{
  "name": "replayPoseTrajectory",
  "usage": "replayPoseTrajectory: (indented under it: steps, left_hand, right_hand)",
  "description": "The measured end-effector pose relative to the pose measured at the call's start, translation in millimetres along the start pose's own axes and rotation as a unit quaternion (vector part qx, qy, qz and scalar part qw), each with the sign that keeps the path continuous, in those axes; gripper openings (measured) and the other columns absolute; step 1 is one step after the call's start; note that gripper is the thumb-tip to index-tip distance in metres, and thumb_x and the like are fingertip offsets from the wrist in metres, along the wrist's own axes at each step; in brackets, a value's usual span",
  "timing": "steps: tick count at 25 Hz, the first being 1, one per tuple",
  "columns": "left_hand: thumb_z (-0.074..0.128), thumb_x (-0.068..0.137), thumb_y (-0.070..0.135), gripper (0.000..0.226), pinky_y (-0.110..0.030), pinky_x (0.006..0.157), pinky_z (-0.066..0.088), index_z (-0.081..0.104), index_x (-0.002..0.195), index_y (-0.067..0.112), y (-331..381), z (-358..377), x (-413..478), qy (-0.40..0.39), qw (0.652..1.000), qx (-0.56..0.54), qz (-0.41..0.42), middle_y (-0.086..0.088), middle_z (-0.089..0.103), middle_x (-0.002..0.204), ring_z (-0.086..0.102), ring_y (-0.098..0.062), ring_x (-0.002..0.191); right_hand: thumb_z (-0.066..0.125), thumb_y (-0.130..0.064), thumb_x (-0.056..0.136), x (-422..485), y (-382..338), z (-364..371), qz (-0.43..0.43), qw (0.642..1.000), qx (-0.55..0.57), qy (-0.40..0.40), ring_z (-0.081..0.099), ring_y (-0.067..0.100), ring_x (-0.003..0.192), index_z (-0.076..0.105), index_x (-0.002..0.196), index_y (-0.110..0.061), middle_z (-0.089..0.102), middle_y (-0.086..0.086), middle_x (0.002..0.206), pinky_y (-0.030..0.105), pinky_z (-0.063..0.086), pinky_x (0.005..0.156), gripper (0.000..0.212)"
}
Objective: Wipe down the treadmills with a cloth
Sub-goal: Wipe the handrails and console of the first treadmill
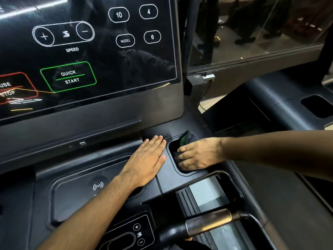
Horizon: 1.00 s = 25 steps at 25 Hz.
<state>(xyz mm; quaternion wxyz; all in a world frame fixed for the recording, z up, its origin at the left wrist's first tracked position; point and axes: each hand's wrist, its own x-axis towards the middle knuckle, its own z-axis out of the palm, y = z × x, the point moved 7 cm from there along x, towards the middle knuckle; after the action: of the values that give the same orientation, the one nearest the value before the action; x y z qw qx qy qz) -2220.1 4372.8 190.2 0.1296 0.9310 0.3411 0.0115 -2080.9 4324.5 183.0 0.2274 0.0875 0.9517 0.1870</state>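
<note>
- Two bare hands work at the console of a black treadmill (pixel 111 130), seen from above by the person standing on it.
- Right hand (pixel 197 154) reaches into the cup-holder recess (pixel 172 159) at the right of the console, fingers curled down onto a dark cloth (pixel 187 137) with a green edge, which is bunched inside the recess.
- Left hand (pixel 146 159) lies flat, fingers straight and together, on the console ledge just left of that recess, holding nothing.
- Touchscreen (pixel 86 51) with speed and quick-start buttons fills the far left; its glass shows reflections, and I cannot tell whether it has been wiped.
- Wireless charging tray (pixel 75 199) and metal handlebar grip (pixel 209 222) sit near the viewer.
- Second treadmill (pixel 288 109) stands to the right.
- Judging by this, the job is mid-way on this console at most; the handlebar, the belt and the neighbouring machine probably remain.
</note>
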Motion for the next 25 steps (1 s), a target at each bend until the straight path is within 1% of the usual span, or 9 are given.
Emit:
replayPoseTrajectory:
  steps: [2,6,9,11,15,18,20,21,25]
  left_hand:
    - [-0.004,0.09,0.052,0.076,-0.022,0.115,-0.015,0.008,0.156,0.016,1,-1,0,0.003,1.0,-0.003,-0.001,0.0,0.003,0.163,-0.008,-0.007,0.148]
    - [-0.005,0.089,0.054,0.077,-0.022,0.116,-0.014,0.008,0.156,0.018,-1,-3,2,0.006,1.0,-0.02,-0.013,0.002,0.002,0.163,-0.007,-0.006,0.148]
    - [-0.005,0.091,0.053,0.074,-0.025,0.116,-0.013,0.007,0.156,0.018,2,-2,1,0.002,1.0,-0.001,-0.008,0.001,0.001,0.163,-0.008,-0.008,0.148]
    - [-0.004,0.092,0.052,0.073,-0.026,0.117,-0.013,0.007,0.156,0.018,1,0,1,0.0,1.0,0.015,-0.008,0.0,0.001,0.163,-0.008,-0.009,0.149]
    - [-0.004,0.092,0.052,0.074,-0.027,0.118,-0.011,0.009,0.156,0.017,1,1,0,-0.002,1.0,0.023,-0.005,-0.001,0.003,0.163,-0.006,-0.01,0.149]
    - [-0.006,0.091,0.051,0.075,-0.028,0.119,-0.01,0.009,0.156,0.016,1,3,1,0.0,1.0,0.027,-0.002,-0.001,0.003,0.163,-0.005,-0.011,0.15]
    - [-0.005,0.091,0.051,0.075,-0.028,0.119,-0.009,0.01,0.156,0.016,0,4,2,0.004,1.0,0.027,-0.002,-0.001,0.004,0.163,-0.005,-0.01,0.149]
    - [-0.005,0.091,0.051,0.075,-0.028,0.119,-0.009,0.012,0.155,0.016,0,4,3,0.006,1.0,0.021,-0.002,-0.001,0.006,0.163,-0.004,-0.01,0.149]
    - [-0.003,0.09,0.051,0.076,-0.024,0.117,-0.009,0.016,0.155,0.016,-2,0,5,0.014,1.0,-0.008,-0.001,0.0,0.012,0.162,0.001,-0.008,0.149]
  right_hand:
    - [0.044,-0.011,0.099,14,4,11,0.011,0.998,0.024,-0.052,0.045,0.03,0.139,0.045,0.147,-0.013,0.051,0.007,0.147,0.044,0.03,0.118,0.048]
    - [0.038,-0.026,0.106,14,1,38,0.109,0.946,0.057,-0.299,0.003,0.025,0.154,-0.007,0.159,-0.018,-0.003,0.001,0.168,0.044,0.004,0.124,0.07]
    - [0.036,-0.027,0.107,19,-1,36,0.177,0.921,0.11,-0.329,0.01,0.029,0.153,0.0,0.159,-0.014,-0.001,0.005,0.168,0.046,0.011,0.123,0.064]
    - [0.036,-0.026,0.107,22,5,27,0.219,0.899,0.151,-0.348,0.035,0.032,0.144,0.029,0.155,-0.011,0.026,0.01,0.163,0.044,0.031,0.115,0.05]
    - [0.06,-0.017,0.094,30,13,1,0.247,0.83,0.267,-0.422,0.064,0.027,0.11,0.069,0.113,-0.011,0.068,0.005,0.118,0.028,0.049,0.078,0.022]
    - [0.062,0.001,0.085,23,13,-9,0.235,0.748,0.415,-0.462,0.057,0.021,0.058,0.061,0.065,-0.002,0.06,0.001,0.047,0.015,0.041,0.04,0.021]
    - [0.062,0.002,0.082,9,21,-9,0.371,0.622,0.574,-0.383,0.056,0.021,0.048,0.063,0.062,0.005,0.052,0.002,0.034,0.013,0.04,0.04,0.02]
    - [0.064,0.002,0.08,0,25,-6,0.477,0.513,0.655,-0.284,0.058,0.023,0.049,0.066,0.065,0.007,0.054,0.004,0.037,0.016,0.044,0.047,0.016]
    - [0.051,0.014,0.081,-10,-11,2,0.661,-0.098,0.705,0.236,0.047,0.019,0.028,0.055,0.057,0.0,0.049,0.01,0.036,0.015,0.038,0.037,0.028]
